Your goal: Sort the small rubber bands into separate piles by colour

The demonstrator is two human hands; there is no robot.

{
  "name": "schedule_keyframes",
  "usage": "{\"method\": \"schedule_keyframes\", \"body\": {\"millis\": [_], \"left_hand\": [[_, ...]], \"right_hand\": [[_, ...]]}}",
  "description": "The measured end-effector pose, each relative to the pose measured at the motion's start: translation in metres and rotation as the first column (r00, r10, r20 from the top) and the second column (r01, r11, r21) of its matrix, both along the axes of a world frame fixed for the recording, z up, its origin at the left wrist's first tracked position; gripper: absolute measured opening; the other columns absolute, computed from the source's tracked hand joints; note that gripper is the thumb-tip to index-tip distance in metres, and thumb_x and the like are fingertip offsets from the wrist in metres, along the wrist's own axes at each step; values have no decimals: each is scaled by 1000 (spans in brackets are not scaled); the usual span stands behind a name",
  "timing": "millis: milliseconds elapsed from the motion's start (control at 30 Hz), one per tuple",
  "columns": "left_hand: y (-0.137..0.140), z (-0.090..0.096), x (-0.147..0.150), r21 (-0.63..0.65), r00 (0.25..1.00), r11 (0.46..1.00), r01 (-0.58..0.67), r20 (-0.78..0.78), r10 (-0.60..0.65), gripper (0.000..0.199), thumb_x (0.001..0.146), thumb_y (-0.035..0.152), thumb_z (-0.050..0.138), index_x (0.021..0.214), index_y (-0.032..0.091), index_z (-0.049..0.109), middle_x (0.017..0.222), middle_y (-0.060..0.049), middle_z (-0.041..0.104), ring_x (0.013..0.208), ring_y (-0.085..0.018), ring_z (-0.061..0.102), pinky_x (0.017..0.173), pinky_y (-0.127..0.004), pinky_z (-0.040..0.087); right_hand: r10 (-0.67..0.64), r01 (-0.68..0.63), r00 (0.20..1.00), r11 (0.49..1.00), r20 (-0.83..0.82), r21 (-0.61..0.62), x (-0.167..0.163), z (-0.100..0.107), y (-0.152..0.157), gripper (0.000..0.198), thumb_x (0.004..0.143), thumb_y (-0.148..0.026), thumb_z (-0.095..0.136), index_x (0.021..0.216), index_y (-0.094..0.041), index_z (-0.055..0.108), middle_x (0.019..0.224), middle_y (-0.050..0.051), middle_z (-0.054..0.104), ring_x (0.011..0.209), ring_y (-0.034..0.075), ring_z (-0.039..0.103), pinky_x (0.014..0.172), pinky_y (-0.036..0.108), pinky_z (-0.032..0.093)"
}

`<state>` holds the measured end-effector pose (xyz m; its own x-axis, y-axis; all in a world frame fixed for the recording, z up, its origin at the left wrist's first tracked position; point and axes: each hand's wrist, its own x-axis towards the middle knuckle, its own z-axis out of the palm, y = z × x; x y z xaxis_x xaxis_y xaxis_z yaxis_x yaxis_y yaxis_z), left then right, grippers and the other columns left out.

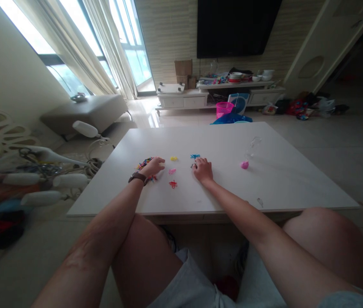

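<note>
My left hand [154, 166] lies over the edge of a mixed pile of small multicoloured pieces [143, 164], its fingers stretched to the right and apart. A dark watch band [138, 178] circles that wrist. My right hand [203, 170] rests on the table with curled fingers, its fingertips at a few small black pieces [193, 166]; whether it grips one is hidden. Just beyond it lies a blue cluster [195, 156]. Between my hands sit a yellow cluster [174, 158], a pink one [172, 171] and a red one [172, 184]. The pieces are too small to name.
On the white table [284, 184], a pink round thing [244, 164] with clear plastic lies to the right. A small clear piece [260, 202] is near the front edge. My knees are against the near side. Behind stand a pink basket [224, 109] and a TV cabinet [181, 100].
</note>
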<state>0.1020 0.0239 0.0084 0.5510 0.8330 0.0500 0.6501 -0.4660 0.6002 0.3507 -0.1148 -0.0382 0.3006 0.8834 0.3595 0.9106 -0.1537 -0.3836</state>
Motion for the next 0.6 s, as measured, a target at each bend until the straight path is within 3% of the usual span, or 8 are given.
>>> {"method": "schedule_keyframes", "body": {"millis": [200,367,467,600], "left_hand": [[-3,-6,21,24,991,993,116,68,-117,52,72,23,72,122,10,70,142,-20,60,129,-31,60,112,-41,46],[-9,0,30,-14,994,995,99,44,-98,56,74,19,70,129,10,68,150,-19,54,138,-28,53,116,-37,42],[-6,4,22,-22,1000,1000,1,24,0,52,75,16,65,127,13,70,143,-15,62,133,-26,58,114,-36,43],[2,6,3,-118,969,961,-248,-25,247,44,76,16,63,119,11,73,111,-14,77,102,-24,71,93,-32,54]], "right_hand": [[10,-10,1000,1000,21,-17,-1,4,-3,27,95,-26,45,113,-19,64,127,13,68,121,28,51,94,39,37],[17,-17,1000,1000,23,-11,-1,5,-6,24,95,-27,45,109,-20,64,123,12,69,118,27,52,93,39,37],[15,-15,1000,1000,15,-21,-1,6,-7,24,95,-27,45,108,-20,65,122,12,69,118,27,52,93,39,37],[17,-17,1000,999,4,-41,-2,8,-7,25,95,-27,45,108,-20,66,122,13,69,118,28,52,94,40,37]]}}
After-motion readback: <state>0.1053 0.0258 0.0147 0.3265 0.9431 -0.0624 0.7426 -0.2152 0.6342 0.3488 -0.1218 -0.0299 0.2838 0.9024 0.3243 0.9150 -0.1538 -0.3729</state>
